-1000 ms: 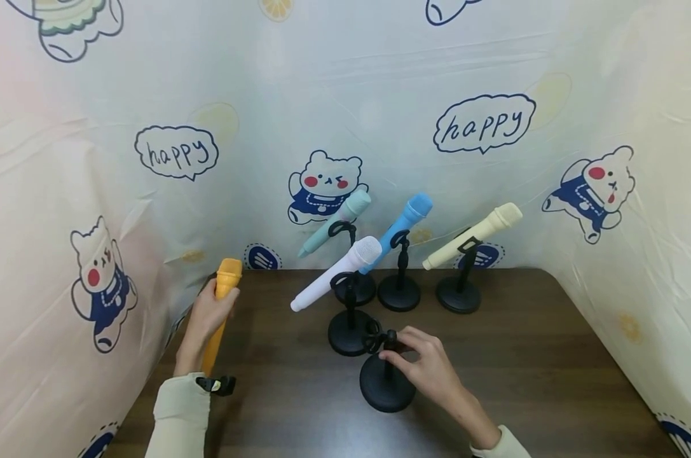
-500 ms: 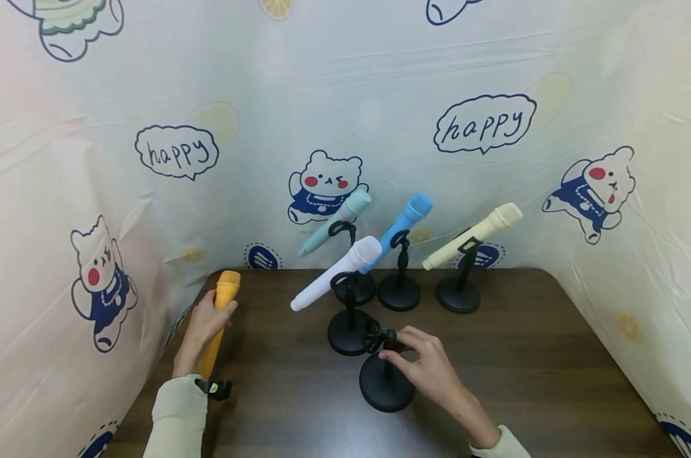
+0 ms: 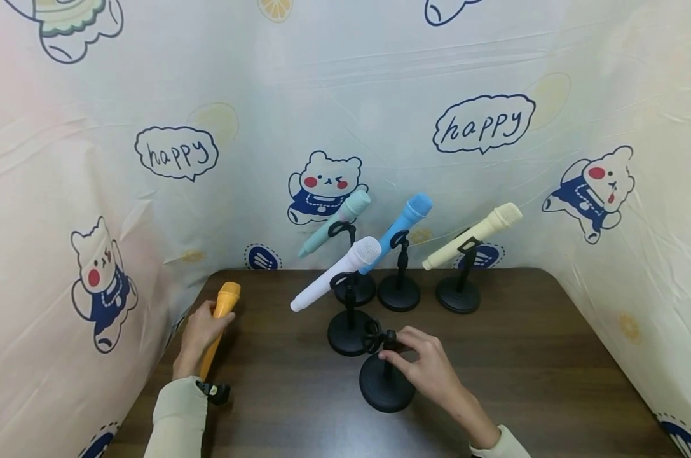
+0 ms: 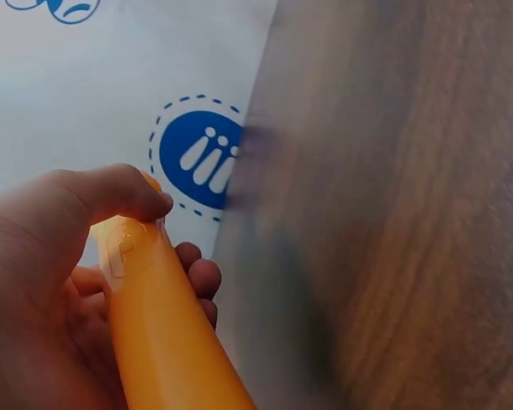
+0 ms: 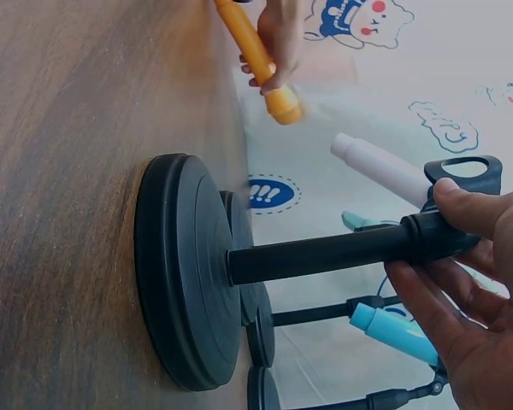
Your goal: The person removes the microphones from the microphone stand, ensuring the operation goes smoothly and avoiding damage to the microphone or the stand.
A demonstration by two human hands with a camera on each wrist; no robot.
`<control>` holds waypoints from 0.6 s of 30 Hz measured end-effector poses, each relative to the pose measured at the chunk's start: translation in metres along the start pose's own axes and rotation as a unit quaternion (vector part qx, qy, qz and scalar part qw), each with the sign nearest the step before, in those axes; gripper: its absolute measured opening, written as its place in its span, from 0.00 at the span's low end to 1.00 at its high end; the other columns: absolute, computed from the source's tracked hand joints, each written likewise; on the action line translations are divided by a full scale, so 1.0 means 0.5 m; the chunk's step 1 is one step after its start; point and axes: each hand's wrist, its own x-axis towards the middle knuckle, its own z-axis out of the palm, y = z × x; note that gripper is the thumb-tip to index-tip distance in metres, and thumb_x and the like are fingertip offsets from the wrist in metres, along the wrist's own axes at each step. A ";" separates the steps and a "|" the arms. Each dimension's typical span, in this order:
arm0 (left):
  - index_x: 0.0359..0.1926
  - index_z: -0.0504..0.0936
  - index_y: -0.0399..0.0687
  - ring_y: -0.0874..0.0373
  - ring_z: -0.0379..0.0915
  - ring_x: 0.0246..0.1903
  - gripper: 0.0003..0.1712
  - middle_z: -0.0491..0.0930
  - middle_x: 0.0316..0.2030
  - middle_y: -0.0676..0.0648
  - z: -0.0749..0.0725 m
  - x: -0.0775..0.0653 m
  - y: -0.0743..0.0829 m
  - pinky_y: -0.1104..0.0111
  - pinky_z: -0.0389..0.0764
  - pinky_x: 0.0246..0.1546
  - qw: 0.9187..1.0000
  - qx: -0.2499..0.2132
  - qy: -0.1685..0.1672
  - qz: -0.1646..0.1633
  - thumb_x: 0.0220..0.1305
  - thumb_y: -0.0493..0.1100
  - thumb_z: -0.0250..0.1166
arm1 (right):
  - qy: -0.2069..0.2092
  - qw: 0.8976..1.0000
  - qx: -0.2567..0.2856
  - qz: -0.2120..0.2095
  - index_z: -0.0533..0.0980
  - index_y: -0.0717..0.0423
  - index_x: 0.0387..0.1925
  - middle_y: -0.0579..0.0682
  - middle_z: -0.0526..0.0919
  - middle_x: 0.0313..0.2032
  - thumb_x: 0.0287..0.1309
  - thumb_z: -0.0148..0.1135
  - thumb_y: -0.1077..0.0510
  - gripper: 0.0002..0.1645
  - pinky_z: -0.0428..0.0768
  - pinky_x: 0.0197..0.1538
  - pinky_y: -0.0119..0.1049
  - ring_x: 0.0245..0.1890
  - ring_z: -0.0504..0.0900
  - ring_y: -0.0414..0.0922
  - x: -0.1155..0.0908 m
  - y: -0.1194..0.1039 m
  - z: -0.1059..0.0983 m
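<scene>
At the table's left side my left hand [image 3: 203, 331] grips an orange toy microphone [image 3: 227, 298] around its upper body, head end pointing away. In the left wrist view the thumb lies across the orange microphone [image 4: 167, 333], with fingertips curling round its far side. My right hand [image 3: 422, 359] pinches the top of a black microphone stand [image 3: 386, 385] near the front middle. The right wrist view shows thumb and fingers around the neck of this stand [image 5: 325, 254], just below its clip, which holds no microphone. Its round base is on the table.
Behind the stand, a white microphone [image 3: 336, 273], a mint one [image 3: 334, 226], a blue one [image 3: 405, 222] and a cream one [image 3: 473, 235] rest tilted in black stands. A patterned cloth [image 3: 345, 83] hangs around the wooden table [image 3: 522, 356].
My left hand has lowered the orange microphone and drawn it slightly towards me. The right hand and its stand have stayed in place.
</scene>
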 end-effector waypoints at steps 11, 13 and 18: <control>0.72 0.66 0.26 0.39 0.80 0.39 0.44 0.78 0.56 0.23 0.012 0.001 -0.029 0.51 0.80 0.33 0.999 0.035 -0.001 -0.017 0.71 0.57 0.64 | -0.002 1.000 -0.001 -0.003 0.88 0.54 0.41 0.39 0.84 0.35 0.59 0.80 0.59 0.09 0.91 0.42 0.38 0.39 0.91 0.38 0.001 0.000 -0.002; 0.72 0.66 0.27 0.40 0.80 0.39 0.44 0.78 0.56 0.23 0.013 0.001 -0.032 0.51 0.80 0.33 0.999 0.037 -0.004 -0.018 0.71 0.57 0.64 | -0.003 1.000 -0.001 -0.004 0.88 0.55 0.41 0.39 0.84 0.35 0.59 0.79 0.59 0.09 0.91 0.42 0.38 0.39 0.91 0.38 0.002 0.000 -0.001; 0.71 0.67 0.29 0.41 0.79 0.38 0.43 0.79 0.56 0.25 0.019 0.004 -0.042 0.51 0.78 0.34 0.999 0.043 -0.011 -0.025 0.71 0.58 0.64 | -0.002 1.000 -0.003 -0.002 0.88 0.51 0.41 0.38 0.83 0.35 0.59 0.79 0.59 0.09 0.91 0.42 0.38 0.39 0.90 0.37 0.000 0.000 -0.001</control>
